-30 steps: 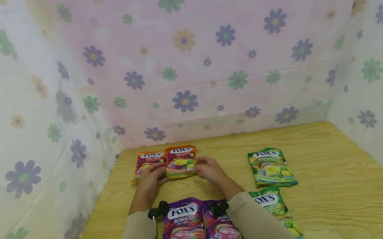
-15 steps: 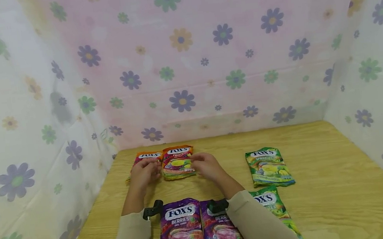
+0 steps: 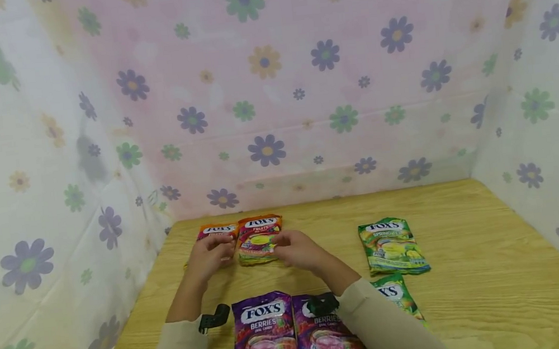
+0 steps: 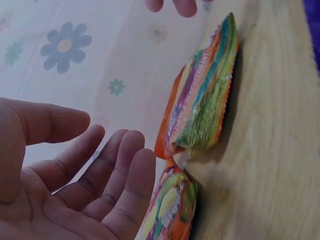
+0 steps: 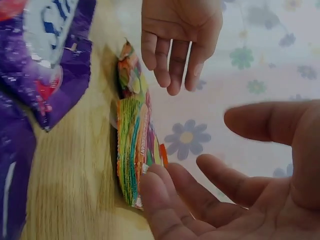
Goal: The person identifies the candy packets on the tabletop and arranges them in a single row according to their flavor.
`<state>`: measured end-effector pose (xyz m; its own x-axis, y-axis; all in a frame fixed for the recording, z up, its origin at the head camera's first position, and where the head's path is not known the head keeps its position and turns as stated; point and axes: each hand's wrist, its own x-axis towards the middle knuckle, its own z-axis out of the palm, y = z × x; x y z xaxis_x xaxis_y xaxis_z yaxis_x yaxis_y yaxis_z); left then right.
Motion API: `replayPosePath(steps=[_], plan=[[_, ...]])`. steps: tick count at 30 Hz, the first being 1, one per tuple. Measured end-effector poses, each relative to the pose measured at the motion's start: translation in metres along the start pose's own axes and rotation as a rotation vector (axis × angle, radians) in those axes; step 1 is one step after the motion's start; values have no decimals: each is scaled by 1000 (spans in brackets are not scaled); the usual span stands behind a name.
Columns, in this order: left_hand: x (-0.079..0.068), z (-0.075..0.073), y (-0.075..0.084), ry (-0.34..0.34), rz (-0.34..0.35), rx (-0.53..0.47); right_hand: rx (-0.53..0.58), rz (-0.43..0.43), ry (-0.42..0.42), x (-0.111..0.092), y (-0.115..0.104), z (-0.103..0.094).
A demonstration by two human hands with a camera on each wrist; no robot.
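Two orange-and-red Fox's Fruits candy bags lie side by side at the table's back left, their edges meeting. My left hand (image 3: pixel 210 255) hovers over the lower part of the left Fruits bag (image 3: pixel 216 230), hiding much of it; its fingers are relaxed and hold nothing. By the lower right edge of the other Fruits bag (image 3: pixel 259 238) is my right hand (image 3: pixel 301 250), also holding nothing. In the left wrist view, a gap shows between the left fingers (image 4: pixel 135 175) and the bags. The right fingers (image 5: pixel 175 195) overlap a Fruits bag in the right wrist view; contact is unclear.
Two purple Fox's Berries bags (image 3: pixel 263 333) lie side by side at the front, one partly behind the right sleeve. A green Spring Tea bag (image 3: pixel 394 246) lies to the right, with another green bag (image 3: pixel 397 295) half hidden below it. Flowered cloth (image 3: pixel 298 111) encloses the table.
Both hands have come away from the Fruits bags, the left moving left and toward me. The bags stay side by side. The view has shifted slightly.
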<state>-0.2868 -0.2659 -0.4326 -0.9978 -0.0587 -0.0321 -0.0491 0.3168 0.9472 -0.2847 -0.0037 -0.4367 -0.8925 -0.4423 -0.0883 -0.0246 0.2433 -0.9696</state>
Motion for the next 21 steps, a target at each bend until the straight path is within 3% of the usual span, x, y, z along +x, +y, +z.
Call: replayPosePath(steps=[5, 15, 21], plan=[[-14, -9, -2, -33, -12, 29, -85, 4, -64, -11, -4, 1], [-39, -20, -13, -132, -100, 83, -125, 22, -117, -30, 5, -10], [-49, -30, -23, -232, -130, 183, -155, 57, -191, -41, 12, -15]])
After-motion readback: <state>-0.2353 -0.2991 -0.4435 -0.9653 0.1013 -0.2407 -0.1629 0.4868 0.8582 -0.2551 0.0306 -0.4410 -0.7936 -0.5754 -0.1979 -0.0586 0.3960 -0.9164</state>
